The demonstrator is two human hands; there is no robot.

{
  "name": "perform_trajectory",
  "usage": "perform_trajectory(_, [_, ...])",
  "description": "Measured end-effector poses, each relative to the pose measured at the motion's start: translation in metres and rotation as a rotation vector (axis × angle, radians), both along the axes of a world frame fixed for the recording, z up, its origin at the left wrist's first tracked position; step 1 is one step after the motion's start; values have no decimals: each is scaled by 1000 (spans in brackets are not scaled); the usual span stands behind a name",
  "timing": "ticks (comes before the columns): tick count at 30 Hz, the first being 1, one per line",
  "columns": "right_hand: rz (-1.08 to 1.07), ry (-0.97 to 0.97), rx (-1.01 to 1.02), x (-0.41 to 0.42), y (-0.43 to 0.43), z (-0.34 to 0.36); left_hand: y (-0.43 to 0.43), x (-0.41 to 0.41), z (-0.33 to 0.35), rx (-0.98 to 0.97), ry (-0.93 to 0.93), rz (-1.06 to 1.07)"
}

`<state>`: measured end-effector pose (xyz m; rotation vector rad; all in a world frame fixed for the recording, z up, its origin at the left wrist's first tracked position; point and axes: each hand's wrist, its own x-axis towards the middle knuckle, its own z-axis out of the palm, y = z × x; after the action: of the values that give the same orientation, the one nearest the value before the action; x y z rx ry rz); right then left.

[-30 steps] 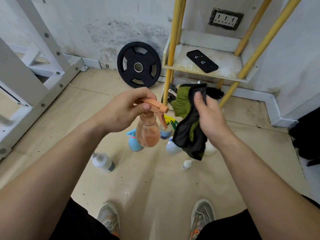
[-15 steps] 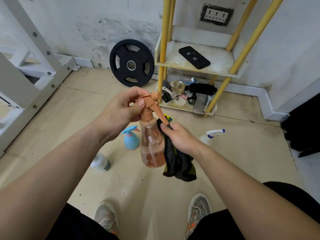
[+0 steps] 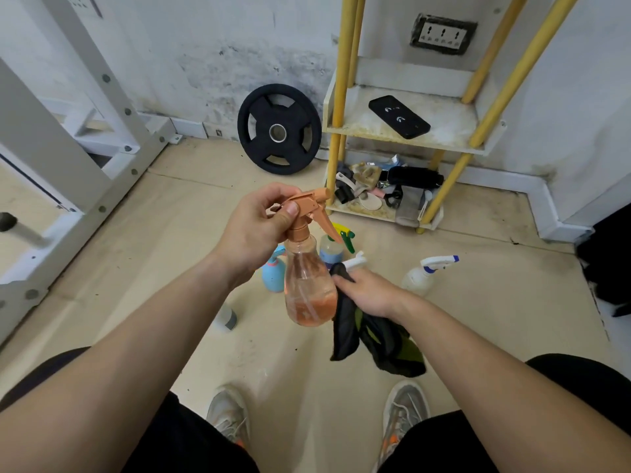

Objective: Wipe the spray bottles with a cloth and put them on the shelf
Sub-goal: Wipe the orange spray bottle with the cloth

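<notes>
Left hand (image 3: pixel 254 230) grips orange spray bottle (image 3: pixel 309 285) by trigger head; right hand (image 3: pixel 367 293) clutches cloth (image 3: pixel 375 343). Bottle: probably light, smooth-walled; neck hold safest.

Black weight plate (image 3: pixel 279 129) stands on the floor's (image 3: pixel 153 240) far edge, leaning on the wall. Triple wall socket (image 3: pixel 443 33) higher up, to its right. White bolted steel frame (image 3: pixel 61 138) along the left edge. Grey sneakers (image 3: pixel 228 414) at the near edge.
</notes>
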<state>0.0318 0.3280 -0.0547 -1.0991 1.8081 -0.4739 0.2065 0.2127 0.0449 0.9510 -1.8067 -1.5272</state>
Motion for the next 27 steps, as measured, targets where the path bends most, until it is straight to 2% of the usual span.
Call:
perform_trajectory(4, [2, 49, -16, 3, 5, 1, 3, 21, -2, -33, -39, 102])
perform_trajectory(10, [-208, -100, -55, 24, 9, -2, 23, 54, -23, -58, -98, 300])
perform_trajectory(14, [-330, -161, -28, 50, 12, -19, 42, 65, -63, 12, -228, 422])
perform_trajectory(19, [-324, -139, 108, 84, 15, -57, 66, 65, -114, 149, -293, 489])
perform_trajectory(24, [-316, -143, 192, 106, 11, -107, 70, 69, -154, 163, -355, 446])
perform_trajectory(27, [-319, -117, 236, 109, 4, -130, 57, 76, -180, 181, -481, 474])
